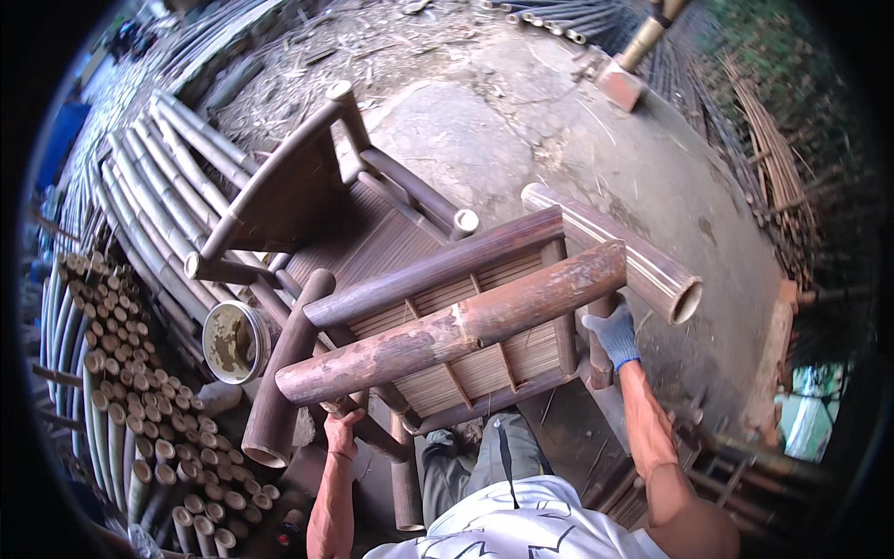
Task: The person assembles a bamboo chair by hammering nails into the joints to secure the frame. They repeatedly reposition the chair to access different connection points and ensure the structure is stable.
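Note:
A dark brown bamboo chair (456,328) is tipped in front of me, its slatted panel (482,373) and thick round poles facing up. My left hand (343,430), bare, is closed around one of its poles at the lower left. On the right side, my right hand (615,335), in a grey-blue glove, grips an upright pole of the same chair; part of its fingers is hidden behind the pole. Just beyond, a second bamboo chair (358,235) of the same dark colour stands on the ground with its backrest to the left.
Long bamboo poles (154,200) lie at the left, above a stack of cut bamboo pieces (172,405). A dirty bucket (235,342) stands beside the chairs. Wood scraps (307,56) litter the far concrete floor (689,186). A post on a reddish block (619,86) rises at the far right.

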The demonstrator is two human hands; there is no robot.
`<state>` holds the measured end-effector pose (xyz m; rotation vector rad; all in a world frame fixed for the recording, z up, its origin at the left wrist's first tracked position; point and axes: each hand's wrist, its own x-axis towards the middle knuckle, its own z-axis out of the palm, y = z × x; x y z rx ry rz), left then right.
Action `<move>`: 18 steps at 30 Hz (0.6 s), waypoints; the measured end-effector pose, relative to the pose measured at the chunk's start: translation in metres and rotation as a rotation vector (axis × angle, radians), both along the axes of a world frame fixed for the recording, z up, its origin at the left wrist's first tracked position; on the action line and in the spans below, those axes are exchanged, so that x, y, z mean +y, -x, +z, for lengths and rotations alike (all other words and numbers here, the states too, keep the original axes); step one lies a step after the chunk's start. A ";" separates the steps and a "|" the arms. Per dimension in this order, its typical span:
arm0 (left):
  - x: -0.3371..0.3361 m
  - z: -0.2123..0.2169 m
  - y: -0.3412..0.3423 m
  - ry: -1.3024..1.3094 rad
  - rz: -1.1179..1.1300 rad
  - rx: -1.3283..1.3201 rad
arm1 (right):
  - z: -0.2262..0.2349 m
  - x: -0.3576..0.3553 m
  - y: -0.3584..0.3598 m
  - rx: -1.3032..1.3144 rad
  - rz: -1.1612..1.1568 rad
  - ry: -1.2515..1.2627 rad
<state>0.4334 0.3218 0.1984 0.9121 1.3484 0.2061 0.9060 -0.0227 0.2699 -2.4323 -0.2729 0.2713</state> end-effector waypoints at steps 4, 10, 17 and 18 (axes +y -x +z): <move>-0.033 0.030 0.009 -0.027 -0.072 -0.098 | 0.040 -0.094 0.064 0.033 -0.193 -0.043; -0.096 0.067 -0.037 0.002 -0.232 -0.216 | 0.049 -0.241 0.128 0.050 -0.448 -0.122; -0.163 0.006 -0.168 0.391 -0.412 -0.337 | -0.016 -0.404 0.152 0.167 -0.736 -0.256; -0.178 0.003 -0.202 0.426 -0.483 -0.320 | -0.027 -0.422 0.149 0.136 -0.758 -0.188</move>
